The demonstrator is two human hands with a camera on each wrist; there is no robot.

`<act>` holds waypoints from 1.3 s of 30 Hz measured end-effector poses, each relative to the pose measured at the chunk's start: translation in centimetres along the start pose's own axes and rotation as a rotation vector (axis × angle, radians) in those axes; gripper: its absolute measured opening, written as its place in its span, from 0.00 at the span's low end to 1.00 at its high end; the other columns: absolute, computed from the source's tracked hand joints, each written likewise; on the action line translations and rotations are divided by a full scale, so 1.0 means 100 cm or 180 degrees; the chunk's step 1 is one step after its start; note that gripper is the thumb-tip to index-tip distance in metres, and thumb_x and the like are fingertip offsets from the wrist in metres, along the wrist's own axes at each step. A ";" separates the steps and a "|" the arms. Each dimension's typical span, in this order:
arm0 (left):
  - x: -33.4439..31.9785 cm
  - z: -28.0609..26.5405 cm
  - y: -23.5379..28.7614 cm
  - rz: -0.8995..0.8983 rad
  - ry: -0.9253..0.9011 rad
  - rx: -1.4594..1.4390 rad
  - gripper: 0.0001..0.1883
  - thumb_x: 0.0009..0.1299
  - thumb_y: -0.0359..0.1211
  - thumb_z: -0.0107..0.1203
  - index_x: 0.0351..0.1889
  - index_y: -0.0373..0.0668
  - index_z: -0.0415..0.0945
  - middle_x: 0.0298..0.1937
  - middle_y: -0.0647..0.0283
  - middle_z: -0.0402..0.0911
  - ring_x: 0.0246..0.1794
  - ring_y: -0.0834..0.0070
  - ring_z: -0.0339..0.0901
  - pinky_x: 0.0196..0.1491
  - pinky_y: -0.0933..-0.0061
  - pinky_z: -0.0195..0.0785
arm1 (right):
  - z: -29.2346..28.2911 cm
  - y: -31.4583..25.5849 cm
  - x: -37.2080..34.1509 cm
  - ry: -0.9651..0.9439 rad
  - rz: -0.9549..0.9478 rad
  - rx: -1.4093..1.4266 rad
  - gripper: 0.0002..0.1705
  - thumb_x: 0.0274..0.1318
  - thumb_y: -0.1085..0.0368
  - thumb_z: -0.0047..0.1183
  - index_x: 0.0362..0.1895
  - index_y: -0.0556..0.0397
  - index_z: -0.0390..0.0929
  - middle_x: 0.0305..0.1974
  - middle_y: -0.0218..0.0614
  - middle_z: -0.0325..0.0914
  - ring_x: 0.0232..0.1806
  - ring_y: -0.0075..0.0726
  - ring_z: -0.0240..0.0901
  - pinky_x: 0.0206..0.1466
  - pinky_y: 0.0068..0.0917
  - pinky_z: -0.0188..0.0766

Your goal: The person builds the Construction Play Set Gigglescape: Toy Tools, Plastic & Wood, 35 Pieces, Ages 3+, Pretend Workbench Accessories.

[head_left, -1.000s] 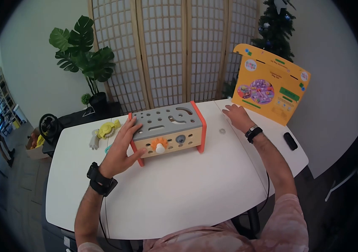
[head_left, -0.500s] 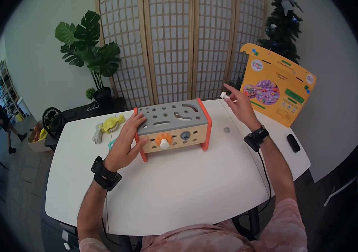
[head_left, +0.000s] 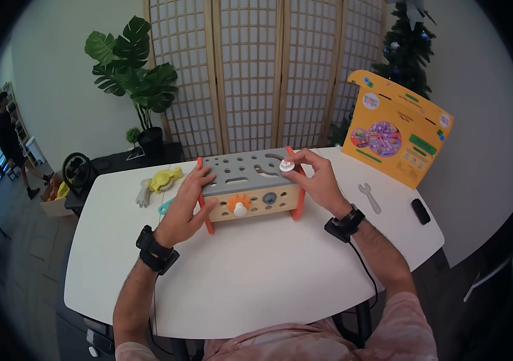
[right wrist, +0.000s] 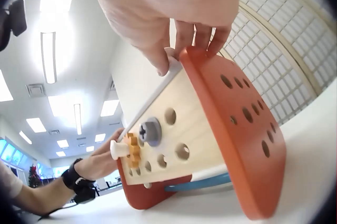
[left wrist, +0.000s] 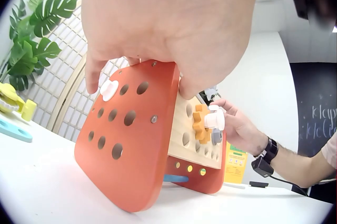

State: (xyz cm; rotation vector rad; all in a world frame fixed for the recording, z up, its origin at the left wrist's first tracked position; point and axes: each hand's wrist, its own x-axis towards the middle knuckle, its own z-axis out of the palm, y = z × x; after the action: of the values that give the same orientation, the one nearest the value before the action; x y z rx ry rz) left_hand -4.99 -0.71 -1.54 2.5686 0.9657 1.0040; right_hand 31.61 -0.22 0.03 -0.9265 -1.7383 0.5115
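A toy workbench point(head_left: 247, 171) has a grey slotted top, a wooden front and red end panels point(left wrist: 124, 139). My left hand point(head_left: 181, 213) grips its left end, with the thumb at the front and the fingers over the top. Between thumb and finger, my right hand point(head_left: 323, 189) pinches a white peg point(head_left: 286, 166) at the top's right end; whether it sits in a hole I cannot tell. On the front are an orange gear point(right wrist: 133, 150) with a white peg point(right wrist: 119, 149) at its centre, and a grey bolt point(right wrist: 150, 131).
Left of the workbench lie a yellow toy point(head_left: 164, 179), a grey piece point(head_left: 143, 194) and a teal piece point(head_left: 164, 206). A grey wrench point(head_left: 369, 198) and black object point(head_left: 420, 211) lie at the right. A yellow box point(head_left: 398, 129) stands at the back right.
My right hand has come from the table's back right to the workbench top, bringing the white peg. The wrench has come into view. My left hand keeps its hold.
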 end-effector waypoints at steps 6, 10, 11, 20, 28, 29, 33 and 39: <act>-0.001 0.000 0.001 -0.0040 -0.0022 -0.0019 0.30 0.85 0.37 0.58 0.80 0.35 0.65 0.88 0.44 0.58 0.92 0.47 0.47 0.88 0.50 0.43 | -0.004 0.003 0.001 0.0116 0.0016 -0.0176 0.13 0.62 0.68 0.75 0.47 0.56 0.87 0.48 0.34 0.92 0.55 0.28 0.86 0.68 0.30 0.75; 0.000 0.000 0.001 -0.0044 -0.0030 -0.0012 0.30 0.85 0.37 0.57 0.80 0.36 0.65 0.88 0.45 0.58 0.92 0.47 0.47 0.88 0.50 0.42 | -0.009 0.005 0.000 -0.0040 -0.0278 -0.0300 0.11 0.64 0.68 0.73 0.46 0.58 0.86 0.49 0.37 0.92 0.56 0.31 0.87 0.69 0.33 0.77; 0.000 0.000 0.000 -0.0043 -0.0027 -0.0010 0.30 0.85 0.37 0.57 0.80 0.36 0.65 0.88 0.45 0.58 0.92 0.47 0.47 0.88 0.50 0.42 | -0.010 0.004 -0.001 -0.0040 -0.0282 -0.0301 0.11 0.64 0.68 0.73 0.46 0.58 0.86 0.49 0.37 0.92 0.56 0.31 0.87 0.69 0.33 0.77; 0.001 0.000 0.002 -0.0077 -0.0038 -0.0054 0.30 0.85 0.37 0.58 0.80 0.36 0.65 0.88 0.45 0.58 0.92 0.47 0.46 0.88 0.49 0.42 | -0.012 0.010 0.006 -0.0117 -0.0127 0.0194 0.07 0.70 0.68 0.66 0.48 0.57 0.87 0.48 0.32 0.89 0.56 0.28 0.84 0.68 0.30 0.76; 0.001 0.000 -0.001 -0.0010 -0.0060 -0.0004 0.30 0.85 0.36 0.57 0.80 0.35 0.64 0.87 0.44 0.59 0.91 0.45 0.47 0.88 0.49 0.41 | -0.004 0.024 0.012 -0.0111 -0.0085 0.0224 0.17 0.61 0.63 0.78 0.39 0.51 0.79 0.46 0.26 0.73 0.47 0.22 0.73 0.55 0.25 0.74; 0.001 0.000 0.000 -0.0009 -0.0059 -0.0003 0.30 0.85 0.36 0.57 0.80 0.35 0.64 0.87 0.44 0.59 0.91 0.45 0.47 0.88 0.49 0.41 | -0.004 0.026 0.012 -0.0110 -0.0086 0.0224 0.17 0.61 0.63 0.78 0.39 0.51 0.79 0.46 0.26 0.73 0.47 0.22 0.73 0.55 0.25 0.74; 0.001 -0.001 0.002 -0.0059 -0.0070 -0.0036 0.30 0.85 0.37 0.57 0.80 0.35 0.64 0.87 0.44 0.58 0.91 0.45 0.47 0.88 0.48 0.41 | -0.006 0.030 0.013 -0.0088 -0.0084 0.0477 0.24 0.56 0.64 0.81 0.35 0.48 0.72 0.51 0.29 0.74 0.52 0.23 0.75 0.57 0.27 0.75; 0.001 -0.001 0.003 -0.0054 -0.0047 -0.0031 0.31 0.85 0.39 0.57 0.80 0.34 0.65 0.86 0.42 0.60 0.91 0.43 0.47 0.88 0.47 0.44 | -0.013 0.024 0.010 -0.0291 0.0065 0.0580 0.23 0.54 0.66 0.82 0.40 0.49 0.74 0.57 0.33 0.76 0.62 0.28 0.75 0.62 0.31 0.76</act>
State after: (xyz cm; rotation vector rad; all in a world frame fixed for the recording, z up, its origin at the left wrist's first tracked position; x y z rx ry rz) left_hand -4.83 -0.84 -1.30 2.5520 0.9745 0.9818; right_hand 33.48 1.89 -0.67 -0.8028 -1.7327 0.7227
